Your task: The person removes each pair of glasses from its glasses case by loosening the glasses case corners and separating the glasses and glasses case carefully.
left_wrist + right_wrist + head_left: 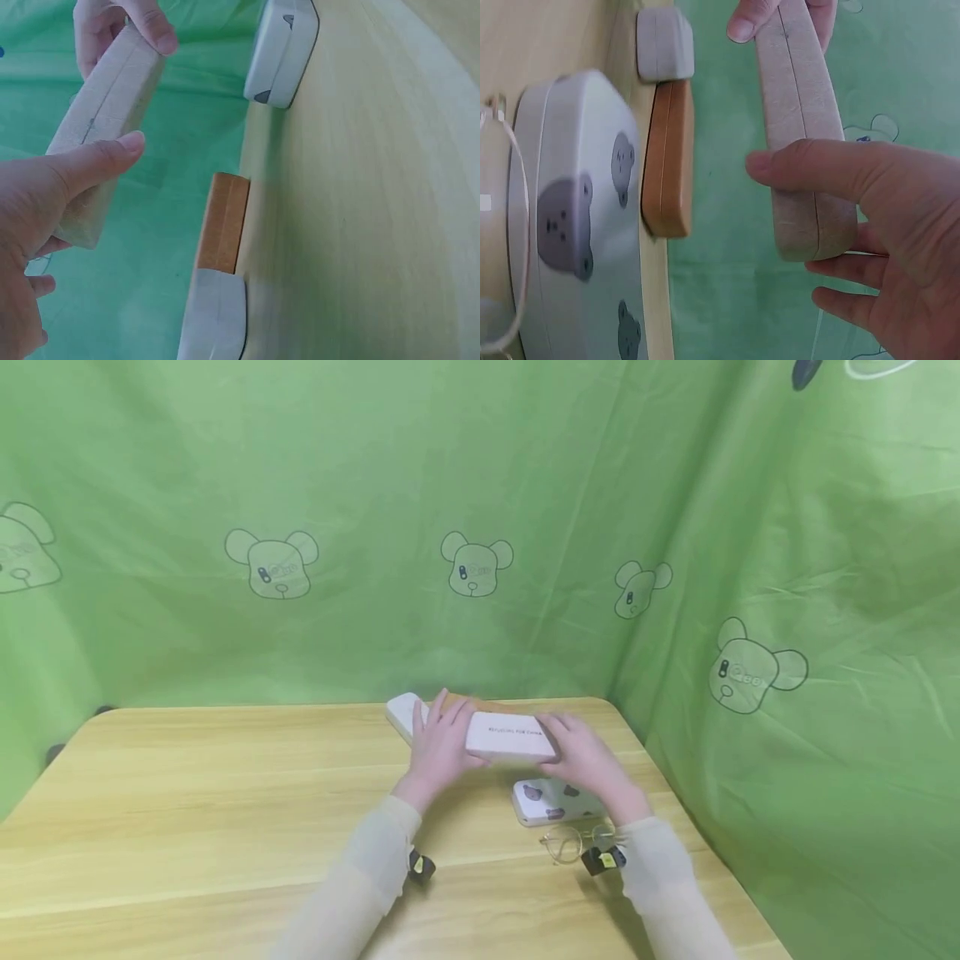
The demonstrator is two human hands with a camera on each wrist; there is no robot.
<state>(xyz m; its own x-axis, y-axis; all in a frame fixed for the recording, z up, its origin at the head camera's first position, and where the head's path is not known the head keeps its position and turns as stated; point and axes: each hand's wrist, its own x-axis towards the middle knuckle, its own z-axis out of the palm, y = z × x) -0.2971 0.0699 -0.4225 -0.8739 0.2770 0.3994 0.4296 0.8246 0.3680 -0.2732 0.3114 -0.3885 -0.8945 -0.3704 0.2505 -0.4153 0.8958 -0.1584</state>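
Note:
Both hands hold a pale glasses case (506,739) with small printed lettering, raised over the back of the table. At its left end the left hand (441,747) grips it, thumb along the side facing me. My right hand (588,766) grips the other end. The right wrist view shows the case's long seam, with the right thumb (802,165) lying across it. Near the right forearm lies a white glasses case with bear prints (551,802). In front of that case are thin-framed eyeglasses (562,843), partly overlapped by the right wrist's strap.
Behind the held case, an orange-brown case (667,161) lies on the table (225,827), mostly hidden in the head view. A white case (403,710) lies beside it at the back edge. Green curtains (375,468) with bear faces hang behind and at both sides.

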